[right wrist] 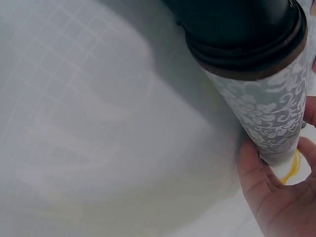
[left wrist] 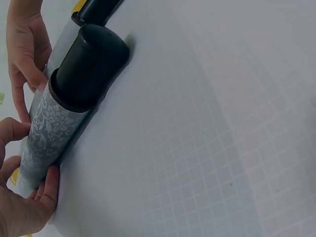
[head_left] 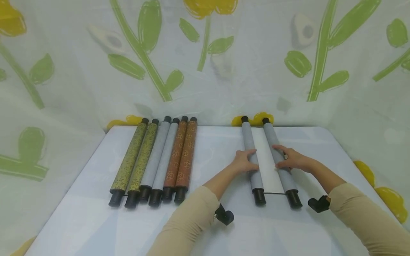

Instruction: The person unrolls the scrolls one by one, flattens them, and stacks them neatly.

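Observation:
A scroll lies partly unrolled on the right half of the white table (head_left: 96,220), a strip of white paper (head_left: 264,167) showing between its two grey floral rollers. My left hand (head_left: 246,160) curls over the left roller (head_left: 248,139) near its middle; the left wrist view shows that roller (left wrist: 49,128), its black end cap (left wrist: 91,64) and my fingers (left wrist: 47,190) wrapped on it. My right hand (head_left: 288,160) lies over the right roller (head_left: 289,181), the thumb along the roller's (right wrist: 266,113) side. A thin cord (head_left: 273,193) joins the near caps.
Several rolled scrolls lie side by side on the table's left: a green-gold pair (head_left: 134,160), a grey pair (head_left: 160,156), an orange pair (head_left: 180,156). A flowered curtain (head_left: 205,71) closes in the back and both sides. White table lies in front of the scrolls.

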`<state>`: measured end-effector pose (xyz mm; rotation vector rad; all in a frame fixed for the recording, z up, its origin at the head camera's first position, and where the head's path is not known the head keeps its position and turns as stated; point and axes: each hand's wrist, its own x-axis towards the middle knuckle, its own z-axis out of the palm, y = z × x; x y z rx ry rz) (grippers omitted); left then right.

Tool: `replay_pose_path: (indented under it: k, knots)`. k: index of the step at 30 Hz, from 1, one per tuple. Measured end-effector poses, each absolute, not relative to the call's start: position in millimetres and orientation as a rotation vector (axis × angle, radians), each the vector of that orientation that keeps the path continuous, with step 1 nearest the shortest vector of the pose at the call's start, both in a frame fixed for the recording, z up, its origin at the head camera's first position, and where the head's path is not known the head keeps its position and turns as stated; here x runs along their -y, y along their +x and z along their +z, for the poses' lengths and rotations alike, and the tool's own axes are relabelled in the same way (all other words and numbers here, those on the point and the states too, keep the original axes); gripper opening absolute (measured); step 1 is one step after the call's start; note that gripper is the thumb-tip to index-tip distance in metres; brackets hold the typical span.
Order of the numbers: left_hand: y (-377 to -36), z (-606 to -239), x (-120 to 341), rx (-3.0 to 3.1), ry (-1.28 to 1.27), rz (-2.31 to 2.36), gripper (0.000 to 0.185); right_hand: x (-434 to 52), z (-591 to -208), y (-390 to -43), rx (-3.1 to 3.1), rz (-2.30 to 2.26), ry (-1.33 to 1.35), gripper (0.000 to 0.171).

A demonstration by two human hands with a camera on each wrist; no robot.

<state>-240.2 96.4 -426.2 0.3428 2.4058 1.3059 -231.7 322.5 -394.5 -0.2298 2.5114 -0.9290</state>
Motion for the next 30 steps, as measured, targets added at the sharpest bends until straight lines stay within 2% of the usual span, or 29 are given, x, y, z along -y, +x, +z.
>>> replay_pose_path:
  k: [8, 13, 21, 30]
  knots:
    - [-238.1, -427.2, -96.7, -2.462, 0.324, 1.262, 0.068, -326.5, -392.7, -227.8, -2.495, -0.907, -0.217, 0.080]
    - [-235.0, -428.5, -98.2, -2.534, 0.356, 1.198, 0.079, -326.0, -392.2, -225.7, -2.542, -0.860, -0.211, 0.087]
    - [-232.1, -424.8, -95.4, -2.597, 0.374, 1.130, 0.083, -327.6, -392.8, -223.9, -2.578, -0.843, -0.238, 0.094]
    - [-235.1, -423.8, -90.5, -2.556, 0.352, 1.145, 0.081, -332.4, -390.1, -221.1, -2.538, -0.874, -0.237, 0.086]
